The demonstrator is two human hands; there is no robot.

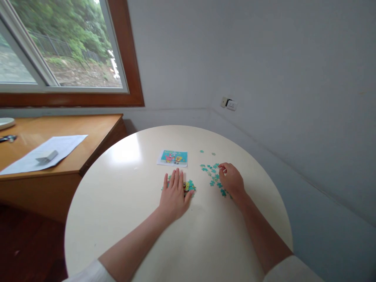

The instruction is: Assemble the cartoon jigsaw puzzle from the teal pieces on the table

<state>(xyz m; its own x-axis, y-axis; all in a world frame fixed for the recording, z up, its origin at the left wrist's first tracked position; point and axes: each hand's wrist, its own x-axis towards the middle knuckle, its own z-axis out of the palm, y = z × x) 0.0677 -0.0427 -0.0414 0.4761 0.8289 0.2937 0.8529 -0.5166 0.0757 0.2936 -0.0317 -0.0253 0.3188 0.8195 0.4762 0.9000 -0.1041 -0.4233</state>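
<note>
**Left hand.** The left hand lies flat and wide open, palm down and fingers spread. It presses on a small joined cluster of puzzle pieces. Only the cluster's right edge and a sliver on its left show past the hand.

**Right hand.** The right hand rests at the right side of the loose teal pieces. Its fingers are curled in, with thumb and forefinger drawn near each other. Whether they close on a piece cannot be told.

**Materials.**
- All pieces sit on the round cream worktop.
- The loose pieces lie scattered between the two hands and under the right one, apart from the cluster.
- Two stray pieces lie further back.
- A printed picture card lies flat just beyond the left hand.

**Progress, as judged.** Assembly appears to be at an early stage. One small patch is joined. Most visible pieces are unattached and in no order, and no border or frame is laid out. The full extent of the patch is hidden under the palm.

**Surroundings.** A second, wooden worktop to the left carries a paper sheet. A window is above it, and a wall socket is behind.
</note>
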